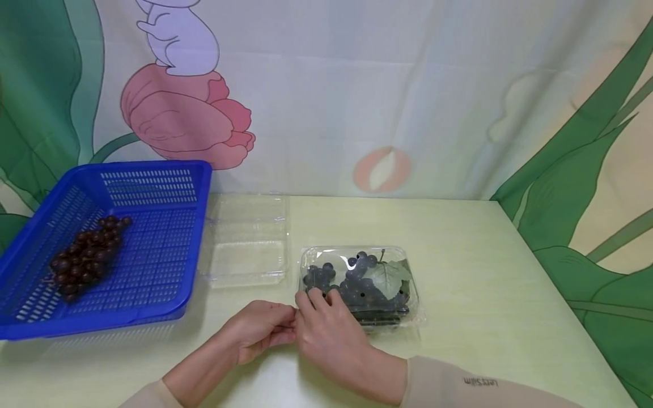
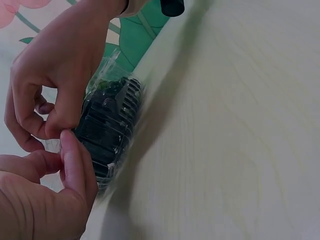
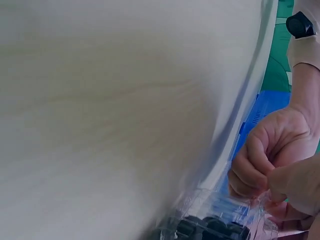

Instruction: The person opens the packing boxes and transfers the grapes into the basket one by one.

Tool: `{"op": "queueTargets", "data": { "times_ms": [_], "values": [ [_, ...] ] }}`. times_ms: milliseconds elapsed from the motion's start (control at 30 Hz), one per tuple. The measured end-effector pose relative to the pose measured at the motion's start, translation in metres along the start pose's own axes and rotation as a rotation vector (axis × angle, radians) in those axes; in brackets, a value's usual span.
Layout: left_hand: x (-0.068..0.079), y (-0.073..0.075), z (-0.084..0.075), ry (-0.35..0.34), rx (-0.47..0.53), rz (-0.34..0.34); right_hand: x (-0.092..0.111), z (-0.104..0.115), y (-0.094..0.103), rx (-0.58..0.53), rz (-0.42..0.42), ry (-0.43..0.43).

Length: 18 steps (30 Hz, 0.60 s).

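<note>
Bright head view, dimmer wrist views with soft shadows

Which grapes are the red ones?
The dark red bunch lying loose in the blue plastic basket. The other grapes look blue-black and sit inside a clear plastic box with a green leaf.

The left hand (image 1: 261, 330), palm turned inward, and the right hand (image 1: 333, 335), back upward, meet with curled, pinching fingers (image 2: 75, 162); both forearms (image 1: 201, 368) slant toward each other.
</note>
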<state>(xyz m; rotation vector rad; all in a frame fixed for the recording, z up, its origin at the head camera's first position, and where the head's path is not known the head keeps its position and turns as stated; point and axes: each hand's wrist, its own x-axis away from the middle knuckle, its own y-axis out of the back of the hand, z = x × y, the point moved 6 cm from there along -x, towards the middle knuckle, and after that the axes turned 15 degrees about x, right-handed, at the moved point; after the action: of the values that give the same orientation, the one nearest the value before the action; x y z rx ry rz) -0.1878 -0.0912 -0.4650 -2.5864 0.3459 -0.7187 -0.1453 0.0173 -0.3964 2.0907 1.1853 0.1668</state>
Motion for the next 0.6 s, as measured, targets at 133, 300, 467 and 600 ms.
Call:
{"op": "queueTargets", "data": {
  "times_ms": [133,300,467,600],
  "values": [
    [0.0003,-0.0005,0.0007,0.002,-0.006,0.0,0.0009,-0.0006,0.0,-0.016,0.018,0.002],
    [0.0015,0.0001,0.001,0.012,-0.004,-0.005,0.0036,0.0006,0.0015,-0.016,-0.026,-0.027],
    [0.0027,-0.0017,0.0014,0.019,-0.005,0.008,0.0074,0.0016,0.0028,-0.038,-0.139,-0.091],
    [0.0032,-0.0025,0.0013,0.018,-0.02,-0.004,0.0089,0.003,0.0045,-0.027,-0.198,-0.116]
  ]
}}
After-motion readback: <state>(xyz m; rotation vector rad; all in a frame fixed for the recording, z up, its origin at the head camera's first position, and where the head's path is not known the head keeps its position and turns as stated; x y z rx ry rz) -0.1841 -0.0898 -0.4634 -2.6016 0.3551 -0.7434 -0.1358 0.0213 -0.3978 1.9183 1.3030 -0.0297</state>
